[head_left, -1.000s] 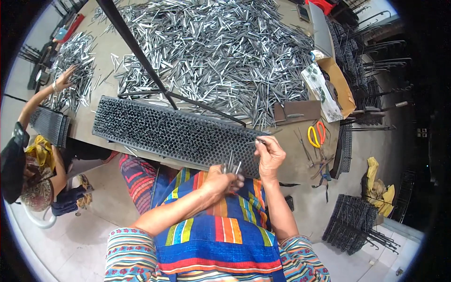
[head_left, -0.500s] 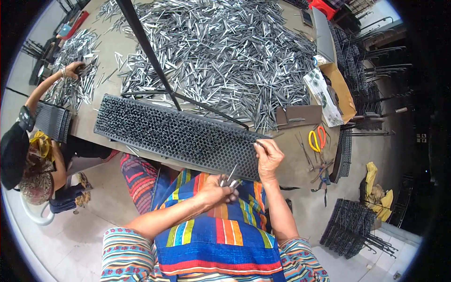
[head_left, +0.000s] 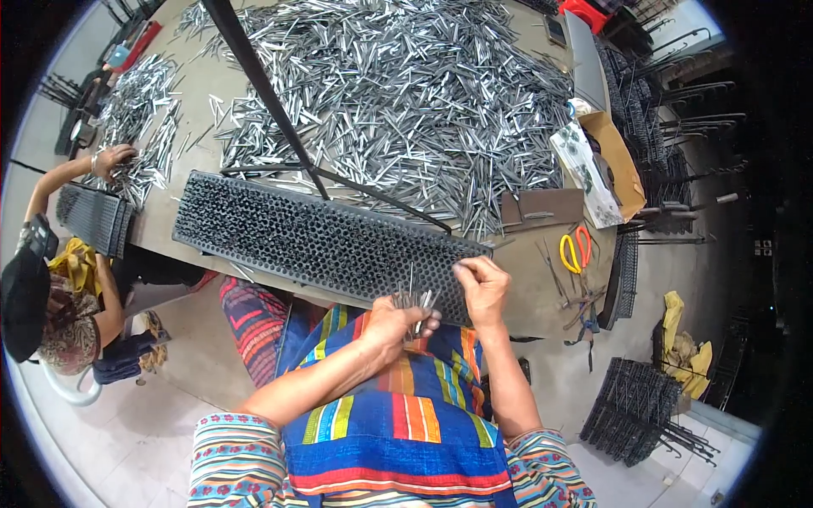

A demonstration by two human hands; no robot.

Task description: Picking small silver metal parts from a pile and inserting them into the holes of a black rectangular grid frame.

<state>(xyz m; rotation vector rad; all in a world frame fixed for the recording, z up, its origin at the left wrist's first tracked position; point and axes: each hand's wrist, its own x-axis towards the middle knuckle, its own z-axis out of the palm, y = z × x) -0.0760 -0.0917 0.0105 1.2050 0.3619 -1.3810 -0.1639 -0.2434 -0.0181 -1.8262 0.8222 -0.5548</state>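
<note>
A long black perforated rack [head_left: 453, 284] lies slanting along the near edge of the table, its many round holes in close rows. The left and middle part of it looks filled with dark pieces, while bare holes show at the right end. My left hand [head_left: 389, 328], at the rack's near edge, grips a bunch of thin metal pins [head_left: 413, 303] that point up and away from me. Over the rack's right end, my right hand [head_left: 484, 292] is closed with thumb and forefinger pinched together. Whatever is between those fingertips is too small to make out.
A large heap of metal pins [head_left: 398, 102] covers the table beyond the rack, under a black frame bar [head_left: 267, 97]. Yellow-and-red-handled scissors [head_left: 576, 250] and an open carton [head_left: 622, 165] lie right. A co-worker's hand [head_left: 114, 161] touches a smaller pile left.
My left hand has risen slightly toward the rack, and the pins in it now stand more upright. My right hand has shifted only a little. The co-worker's hand has moved left and nearer.
</note>
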